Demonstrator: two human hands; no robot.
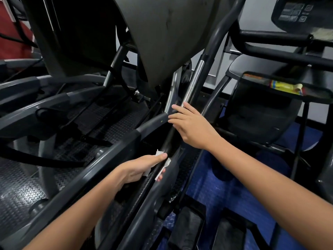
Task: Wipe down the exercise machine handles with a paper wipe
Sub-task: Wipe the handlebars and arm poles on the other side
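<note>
Fingers [158, 156] of the left hand [138, 168] curl round a white paper wipe [163, 168], pressing it against the black handle bar [167, 147]; the thumb lies along the near face of the bar, and one fingertip shows beyond its far side, so the wipe is wrapped about the bar rather than laid beside it. Fingers [177, 107] of the right hand [191, 127] are extended and slightly spread, resting on the same bar farther up, where its black sleeve meets a chrome section [193, 82]; they enclose nothing. The bar's long axis runs diagonally, from lower left near the viewer to upper right, away toward the machine's grey shroud [162, 42]. The unwiped length appears to lie up-axis from the left hand, between the two hands and beyond; the left hand is the nearer to it and carries the wipe, so the coming stroke probably slides along that axis. Both forearms reach forward from the lower edge, the left low and nearly parallel to the bar, the right crossing in from the right. A second machine's console [295, 11] stands at upper right.
</note>
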